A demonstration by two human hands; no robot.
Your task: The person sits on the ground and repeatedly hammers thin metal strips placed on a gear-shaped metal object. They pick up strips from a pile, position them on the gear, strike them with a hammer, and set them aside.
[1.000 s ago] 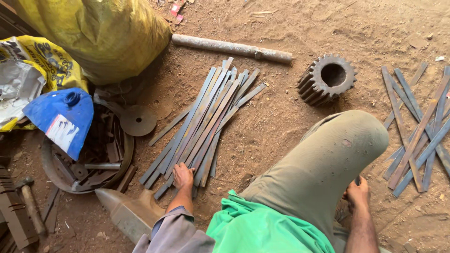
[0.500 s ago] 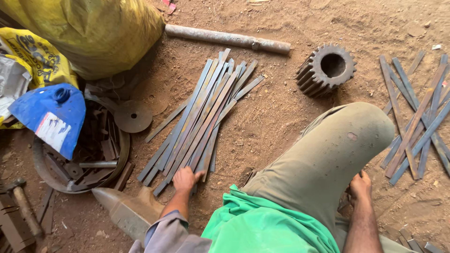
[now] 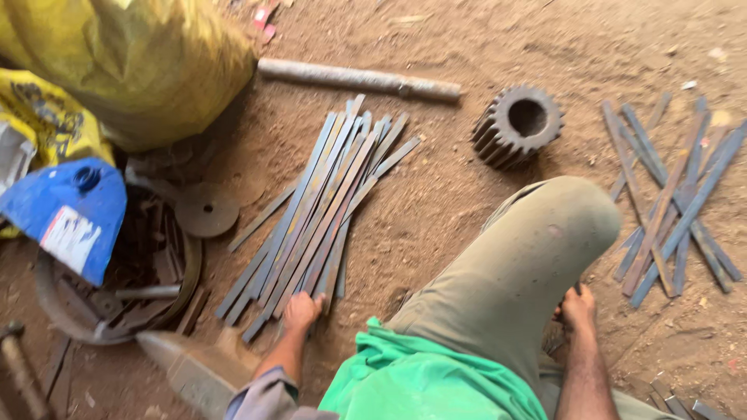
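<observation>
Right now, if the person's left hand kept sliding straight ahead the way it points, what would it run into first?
The left hand already rests on the near ends of the pile of flat metal strips; going on, it would likely just ride along them.

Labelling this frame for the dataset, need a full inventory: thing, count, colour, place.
flat metal strips: one large bundle, too many to count, grey-blue and rust, centre, on the dirt floor
crossed metal strips: one loose pile, grey-blue and rust, right
gear wheel: one, dark rusty, upper centre-right
metal rod: one, grey, top centre
yellow sack: one, top left
blue container: one, blue with a white label, left
round pan of scrap: one, rusty, lower left
metal disc: one, brown, left of the bundle
anvil: one, grey, bottom left
hammer: one, blurred, bottom left corner
left hand: on the bundle's near ends
right hand: beside the raised knee, grip unclear
</observation>
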